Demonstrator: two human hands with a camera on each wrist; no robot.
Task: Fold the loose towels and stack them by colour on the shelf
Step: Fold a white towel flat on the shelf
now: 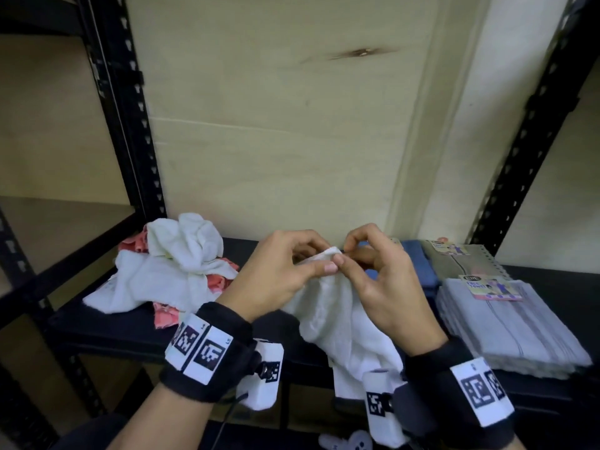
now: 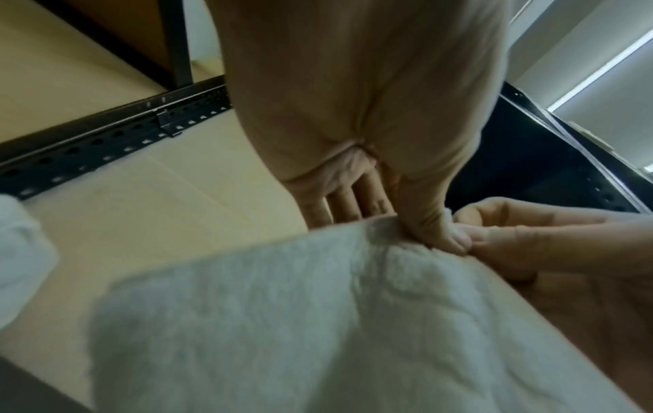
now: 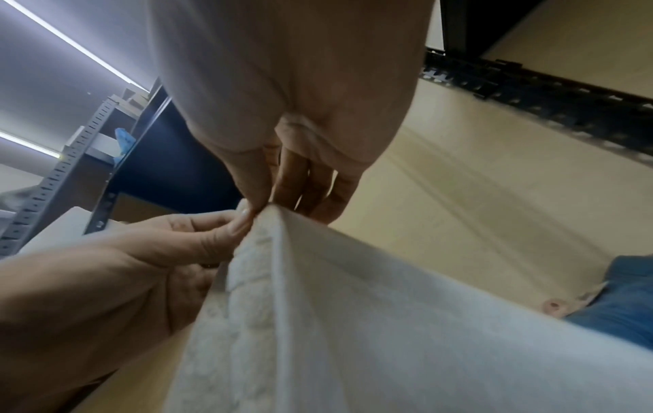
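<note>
A white towel (image 1: 344, 323) hangs above the black shelf (image 1: 123, 329), held up by one bunched top edge. My left hand (image 1: 282, 271) pinches that edge between thumb and fingers, and my right hand (image 1: 373, 271) pinches it right beside, fingertips touching. The left wrist view shows the left hand (image 2: 434, 234) with its thumb pressed on the towel (image 2: 282, 321). In the right wrist view the right hand (image 3: 268, 195) pinches the towel (image 3: 353, 321) at its peak. A loose pile of white and coral towels (image 1: 168, 271) lies on the shelf's left.
Folded grey towels with a label (image 1: 506, 319) are stacked at the shelf's right, with a beige stack (image 1: 461, 258) and folded blue towels (image 1: 418, 261) behind. Black perforated uprights (image 1: 130, 102) frame the shelf. A pale board (image 1: 292, 125) forms the back.
</note>
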